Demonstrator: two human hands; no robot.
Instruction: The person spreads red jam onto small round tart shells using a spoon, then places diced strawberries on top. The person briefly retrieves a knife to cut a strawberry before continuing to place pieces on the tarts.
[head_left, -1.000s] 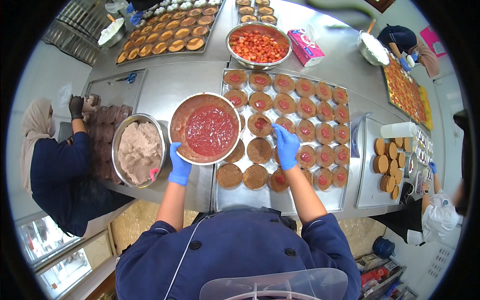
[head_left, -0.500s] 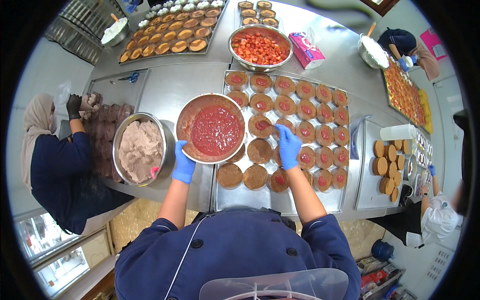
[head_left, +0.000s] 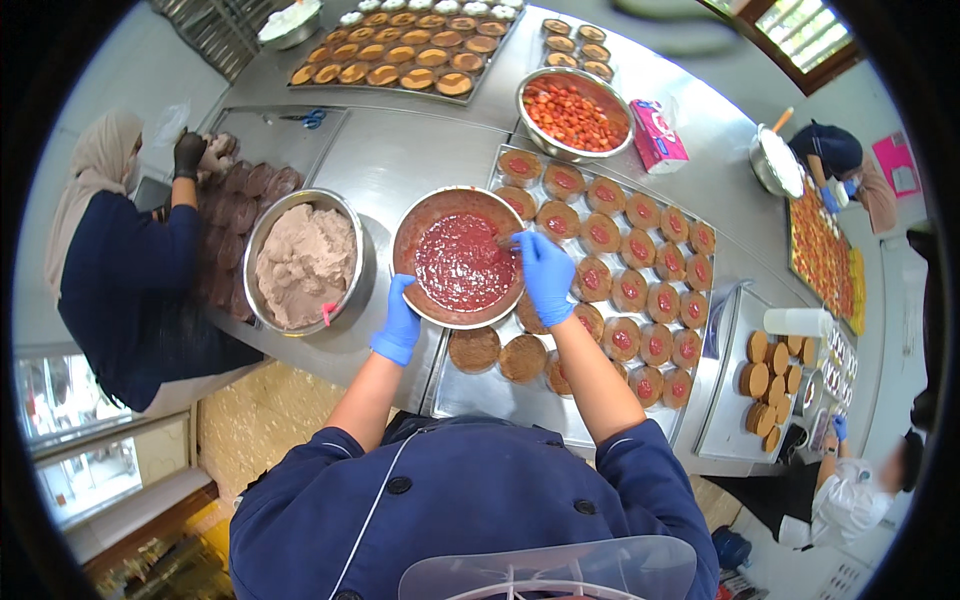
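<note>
My left hand [head_left: 398,322], blue-gloved, grips the near-left rim of a round metal bowl [head_left: 412,238] of glossy red fruit sauce [head_left: 462,262]. At the bowl's right side, my right hand [head_left: 545,278], also gloved in blue, pinches a spoon [head_left: 507,242] whose end is at the sauce; the fingers partly cover it. Under and right of the bowl lies a metal tray [head_left: 462,396] with rows of clear cups holding brown cake rounds. Most visible rounds, such as one cake cup [head_left: 600,232], have a red dab in the middle. Two plain cake cups [head_left: 474,348] sit at the near left.
Left stands a bowl of pale brown cream [head_left: 303,258] with a pink-handled tool. Beyond are chopped strawberries [head_left: 572,112], a pink tissue box [head_left: 660,135] and a tray of filled cups [head_left: 420,55]. A tray of cake discs [head_left: 765,375] lies right. Co-workers stand on both sides.
My right hand with the spoon has moved left from above a cake cup to the sauce bowl. The view has shifted, so the table items appear displaced.
</note>
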